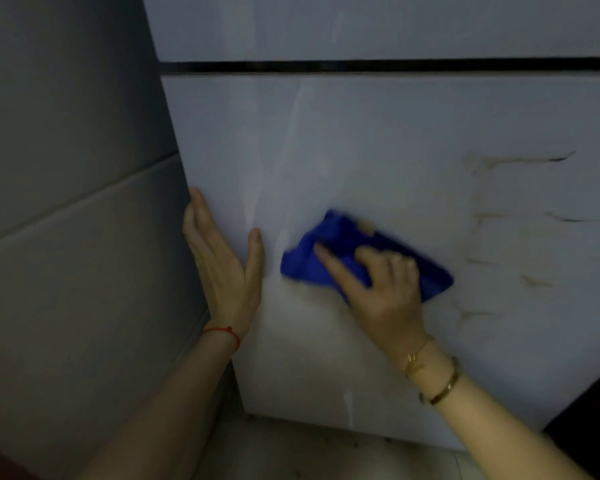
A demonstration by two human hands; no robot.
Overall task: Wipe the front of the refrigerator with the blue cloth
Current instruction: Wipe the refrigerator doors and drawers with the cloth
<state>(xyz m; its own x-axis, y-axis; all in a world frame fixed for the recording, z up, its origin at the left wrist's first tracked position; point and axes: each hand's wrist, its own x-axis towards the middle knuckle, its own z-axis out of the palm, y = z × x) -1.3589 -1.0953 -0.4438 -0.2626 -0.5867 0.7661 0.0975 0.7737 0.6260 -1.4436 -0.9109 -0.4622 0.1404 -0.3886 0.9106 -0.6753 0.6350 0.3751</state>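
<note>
Curled fingers of the right hand [383, 289] press the bunched blue cloth [340, 251] flat on the refrigerator's [378, 140] lower door, while the left hand [222, 258], fingers straight, braces the door's left edge. Wiping appears mid-stroke; the brownish streaks [492, 216] right of the cloth likely call for the next pass.

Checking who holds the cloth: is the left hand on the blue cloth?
No, the left hand rests flat on the refrigerator's edge; the right hand presses the blue cloth.
</note>
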